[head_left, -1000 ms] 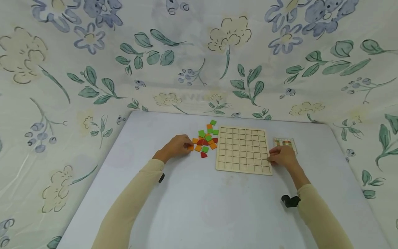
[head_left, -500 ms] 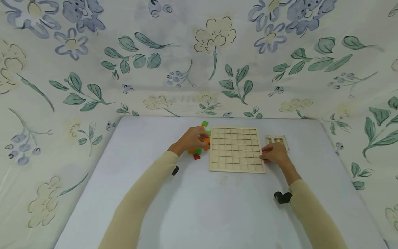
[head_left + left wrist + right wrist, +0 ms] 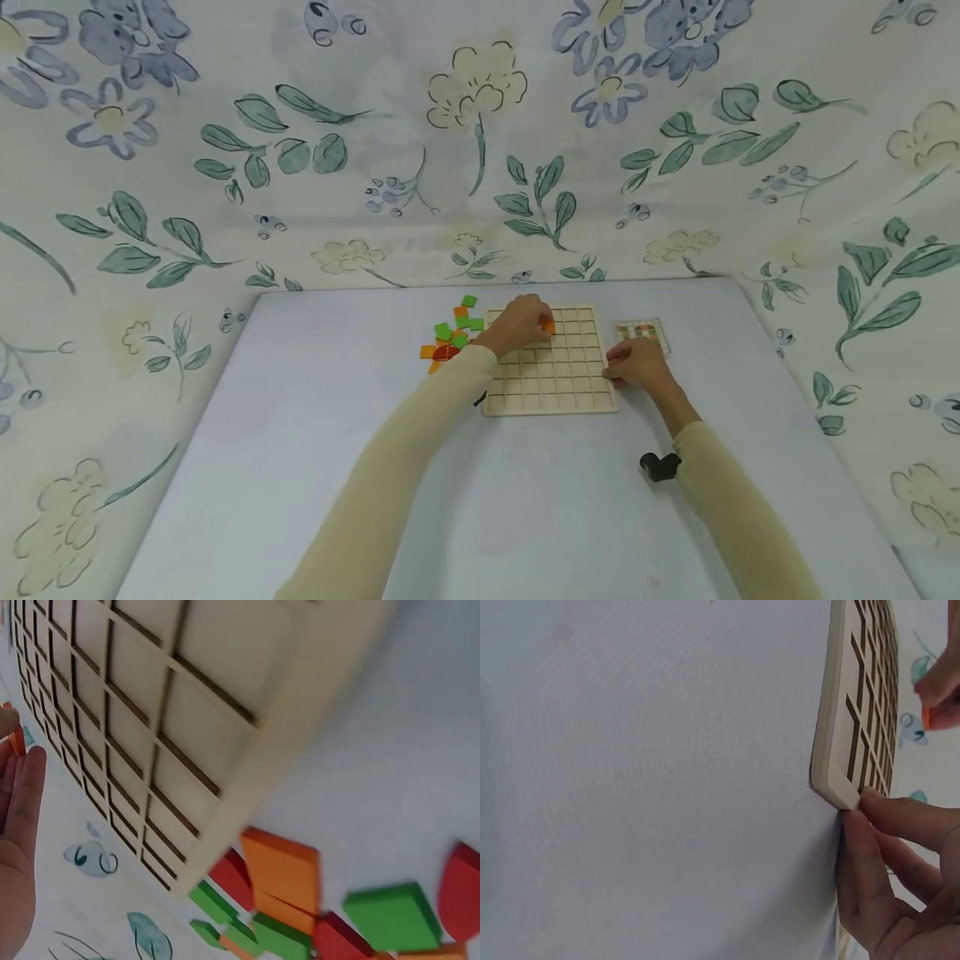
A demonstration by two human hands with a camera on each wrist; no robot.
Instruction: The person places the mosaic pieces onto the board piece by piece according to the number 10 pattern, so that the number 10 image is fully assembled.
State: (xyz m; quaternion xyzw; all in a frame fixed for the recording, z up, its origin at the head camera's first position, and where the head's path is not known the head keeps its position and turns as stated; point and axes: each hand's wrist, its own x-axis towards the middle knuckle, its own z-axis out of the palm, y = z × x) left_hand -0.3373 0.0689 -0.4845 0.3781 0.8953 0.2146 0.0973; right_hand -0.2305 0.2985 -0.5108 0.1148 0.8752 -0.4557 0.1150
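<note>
My left hand pinches an orange tile above the far part of the wooden grid board. The left wrist view shows that orange tile between thumb and fingers at the left edge. At the board's right side, my right hand grips the border. Close up in the right wrist view, the thumb lies at the top edge of the board and the fingers press against its side. The board's square cells that show hold no tiles. My left forearm covers part of its left border.
Loose tiles lie left of the board, among them a green tile, an orange tile and a red quarter-round tile. A small patterned card lies behind my right hand. Floral cloth surrounds the white table.
My left hand has carried an orange tile from the pile rightward over the board. The right hand stays at the board's edge. The head view has swung to the right.
</note>
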